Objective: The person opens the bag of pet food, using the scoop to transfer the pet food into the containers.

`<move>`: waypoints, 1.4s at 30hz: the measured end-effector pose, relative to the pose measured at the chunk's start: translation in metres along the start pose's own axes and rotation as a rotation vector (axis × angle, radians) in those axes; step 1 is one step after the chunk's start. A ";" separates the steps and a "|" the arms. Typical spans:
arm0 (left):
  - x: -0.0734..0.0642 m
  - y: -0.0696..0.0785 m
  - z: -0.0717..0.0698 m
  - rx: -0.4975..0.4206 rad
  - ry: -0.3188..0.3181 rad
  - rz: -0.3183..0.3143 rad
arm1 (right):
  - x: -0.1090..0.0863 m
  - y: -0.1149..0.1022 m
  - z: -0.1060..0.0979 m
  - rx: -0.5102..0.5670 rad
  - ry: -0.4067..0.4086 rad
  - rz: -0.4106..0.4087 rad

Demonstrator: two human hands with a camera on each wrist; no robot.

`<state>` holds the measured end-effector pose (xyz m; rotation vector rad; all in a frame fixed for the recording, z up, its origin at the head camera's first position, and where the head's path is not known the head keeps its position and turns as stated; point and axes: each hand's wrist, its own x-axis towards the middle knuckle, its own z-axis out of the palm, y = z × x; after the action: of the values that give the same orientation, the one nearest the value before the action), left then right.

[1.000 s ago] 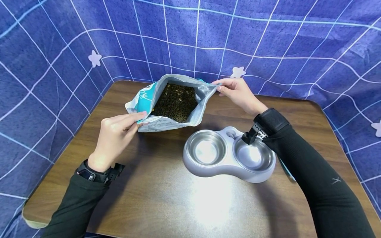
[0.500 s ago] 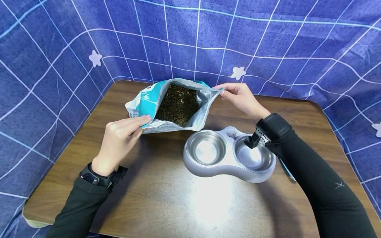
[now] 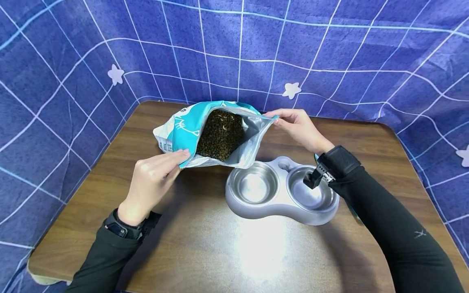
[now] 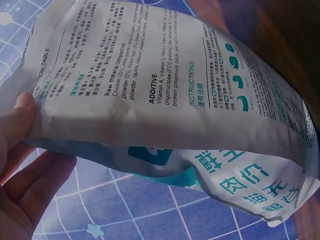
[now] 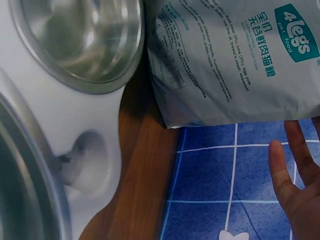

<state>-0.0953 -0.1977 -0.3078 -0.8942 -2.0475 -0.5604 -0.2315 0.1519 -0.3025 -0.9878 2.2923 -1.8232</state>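
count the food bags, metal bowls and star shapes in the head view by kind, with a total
Food bag: 1
Metal bowls: 2
Star shapes: 3
Total: 6

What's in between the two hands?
An open bag with brown pellets inside: the left hand pinches one side, the right hand the other. You can see it in the head view.

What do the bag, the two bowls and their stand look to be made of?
Bag: probably foil-lined plastic film; silvery and creased inside, printed outside with a soft sheen.
Bowls: metal, likely stainless steel, smooth and shiny, judging by bright reflections.
Stand: apparently moulded plastic, pale grey, smooth, with rounded edges.
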 end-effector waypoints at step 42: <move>-0.004 0.005 0.010 -0.034 0.018 -0.056 | -0.201 0.026 -0.087 -0.715 0.039 0.781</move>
<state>-0.0948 -0.1896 -0.3159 -0.8511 -2.0570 -0.6328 -0.1195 0.3303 -0.3669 0.0081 2.8079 -0.7379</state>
